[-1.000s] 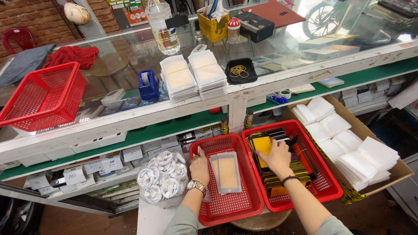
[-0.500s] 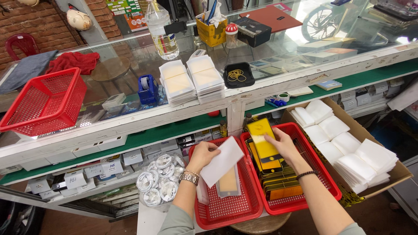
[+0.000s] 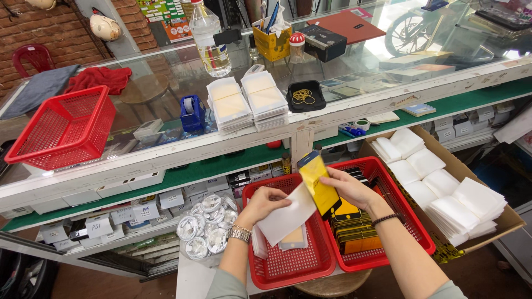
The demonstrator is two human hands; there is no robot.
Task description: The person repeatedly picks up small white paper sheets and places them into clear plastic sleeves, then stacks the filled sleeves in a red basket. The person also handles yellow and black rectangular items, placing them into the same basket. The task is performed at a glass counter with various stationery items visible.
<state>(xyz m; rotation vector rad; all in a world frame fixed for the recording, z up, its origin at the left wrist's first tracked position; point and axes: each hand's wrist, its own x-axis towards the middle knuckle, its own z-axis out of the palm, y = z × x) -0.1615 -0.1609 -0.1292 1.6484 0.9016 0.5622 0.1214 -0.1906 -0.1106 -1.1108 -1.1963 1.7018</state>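
Left hand [image 3: 265, 200] pinching white sleeve [image 3: 288, 220], right hand [image 3: 350, 188] gripping yellow panel [image 3: 320, 182]

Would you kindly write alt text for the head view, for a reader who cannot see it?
The right hand holds a yellow panel beside a white sleeve held by the left hand, above two red baskets. A glass counter behind carries sleeve stacks, and a box of white sleeves stands at the right.

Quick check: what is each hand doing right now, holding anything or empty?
Left hand: closed on a white sleeve, over the left red basket.
Right hand: closed on a yellow screen panel.
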